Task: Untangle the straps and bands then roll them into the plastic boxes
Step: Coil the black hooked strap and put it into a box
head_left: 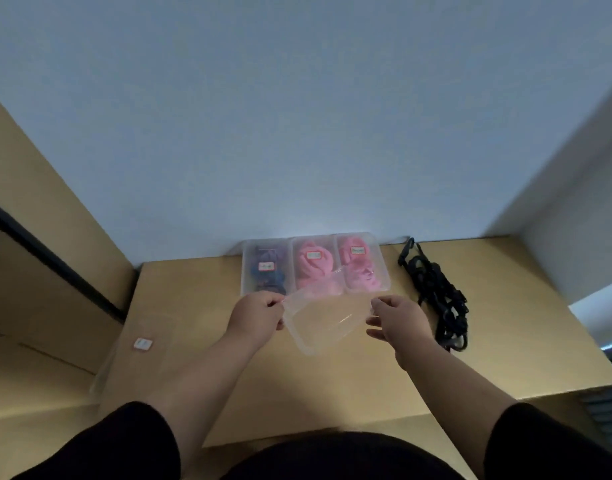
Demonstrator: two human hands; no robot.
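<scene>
Straps [436,292], black and tangled, lie just right of the right hand [396,318], long axis running front to back. Both hands pinch an empty box [323,318], left hand [257,315] farther off.

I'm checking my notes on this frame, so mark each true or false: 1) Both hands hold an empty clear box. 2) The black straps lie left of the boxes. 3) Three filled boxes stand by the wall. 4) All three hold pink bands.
1) True: the left hand and right hand grip the empty clear box.
2) False: the black straps lie to the right of the boxes.
3) True: the three filled boxes stand in a row at the wall.
4) False: two hold pink bands; the left one holds dark blue bands.
</scene>
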